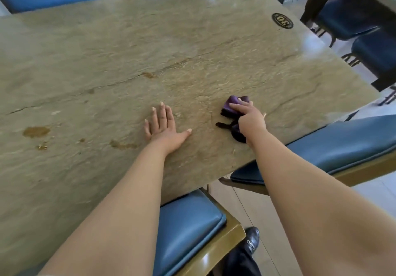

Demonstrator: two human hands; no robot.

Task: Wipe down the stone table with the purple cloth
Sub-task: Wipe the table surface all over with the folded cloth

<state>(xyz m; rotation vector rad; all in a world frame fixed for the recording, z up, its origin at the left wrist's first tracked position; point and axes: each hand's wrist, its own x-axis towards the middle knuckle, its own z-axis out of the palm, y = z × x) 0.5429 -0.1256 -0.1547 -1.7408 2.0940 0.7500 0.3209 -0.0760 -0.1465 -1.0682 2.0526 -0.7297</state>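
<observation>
Stone table (150, 40): the largest item, filling most of the view; the surface is being wiped. A dark oval number plate (282, 20) is being shown near its far right corner.

Blue chairs (347, 138): being kept pushed in around the table, one at its near edge, one at its right edge, more at its far side.

Brown stains (36, 131): being left untouched on the table's left part, with smaller spots beside them and one more near the middle crack. They are well apart from the cloth.

Left hand (164, 125): being laid flat and open on the table near its near edge, grasping nothing, seemingly as a brace.

Right hand (248, 117): being pressed down on the purple cloth (232, 105), fingers closed over it, near the table's right edge.

Purple cloth: bunched, resting on the table under the right hand; a loose dark tail is trailing toward the near edge.

Risks, as judged: the bunched cloth is covering little stone per pass, so strips may be missed; the far stains may be overlooked or smeared; the trailing tail may be dragged off the edge.
</observation>
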